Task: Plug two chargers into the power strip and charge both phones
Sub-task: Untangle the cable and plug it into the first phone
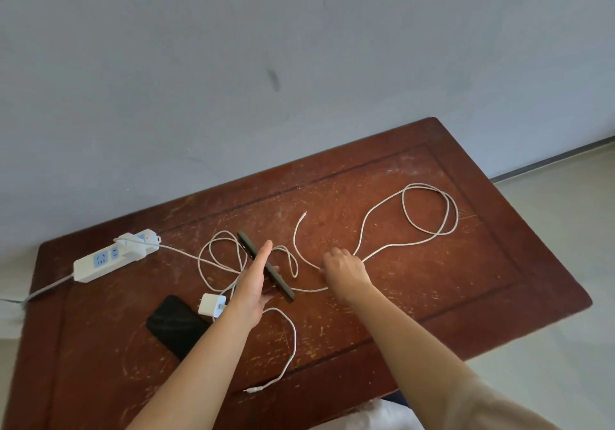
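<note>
One phone up on edge, one charger in, second brick loose

Left hand grips a dark phone tilted on edge mid-table; right hand pinches the long white cable. One charger sits in the power strip by the left back corner. The spare charger brick and second phone lie toward the front left.

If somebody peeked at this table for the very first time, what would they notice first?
Probably the two hands in the middle: the left hand holds a dark phone up on its edge, while the right hand pinches a long white cable that loops across the brown table. At the far left, a white power strip already has one charger plugged in.
</note>
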Action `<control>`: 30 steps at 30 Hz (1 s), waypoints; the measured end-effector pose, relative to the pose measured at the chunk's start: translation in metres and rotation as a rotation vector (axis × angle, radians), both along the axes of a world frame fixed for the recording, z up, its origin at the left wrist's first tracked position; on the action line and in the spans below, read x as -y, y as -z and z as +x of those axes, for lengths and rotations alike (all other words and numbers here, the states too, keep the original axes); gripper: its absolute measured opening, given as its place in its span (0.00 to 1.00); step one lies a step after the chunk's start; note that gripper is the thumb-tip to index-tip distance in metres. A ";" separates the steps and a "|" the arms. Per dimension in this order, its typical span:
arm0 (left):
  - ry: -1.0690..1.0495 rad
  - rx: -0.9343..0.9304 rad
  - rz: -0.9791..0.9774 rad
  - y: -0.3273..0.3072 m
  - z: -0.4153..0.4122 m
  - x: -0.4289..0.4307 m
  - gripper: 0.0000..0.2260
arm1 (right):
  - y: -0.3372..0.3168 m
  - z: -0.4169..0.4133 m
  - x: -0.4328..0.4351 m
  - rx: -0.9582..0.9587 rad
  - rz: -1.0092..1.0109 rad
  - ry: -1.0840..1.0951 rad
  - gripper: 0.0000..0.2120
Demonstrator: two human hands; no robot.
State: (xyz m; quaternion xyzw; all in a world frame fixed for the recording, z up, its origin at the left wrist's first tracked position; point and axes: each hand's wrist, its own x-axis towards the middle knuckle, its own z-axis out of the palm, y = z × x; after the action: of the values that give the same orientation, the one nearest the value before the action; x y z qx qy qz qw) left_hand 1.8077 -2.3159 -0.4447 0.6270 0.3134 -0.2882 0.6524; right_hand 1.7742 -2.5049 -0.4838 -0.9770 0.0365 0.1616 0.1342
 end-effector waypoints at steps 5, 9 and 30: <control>0.019 0.009 -0.036 -0.009 0.007 0.015 0.21 | -0.042 -0.005 0.035 0.314 0.419 0.442 0.09; 0.049 0.033 -0.102 -0.021 0.011 0.045 0.23 | -0.086 -0.026 0.075 0.498 0.523 0.707 0.15; 0.032 -0.052 -0.554 -0.046 -0.043 0.192 0.43 | -0.088 -0.181 0.120 0.746 0.930 1.305 0.04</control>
State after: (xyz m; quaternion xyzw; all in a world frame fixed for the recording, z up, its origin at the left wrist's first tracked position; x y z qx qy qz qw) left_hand 1.7651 -2.5076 -0.3989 0.4221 0.2294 -0.3891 0.7860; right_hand 1.5927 -2.6247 -0.3961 -0.5967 0.4714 -0.2781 0.5868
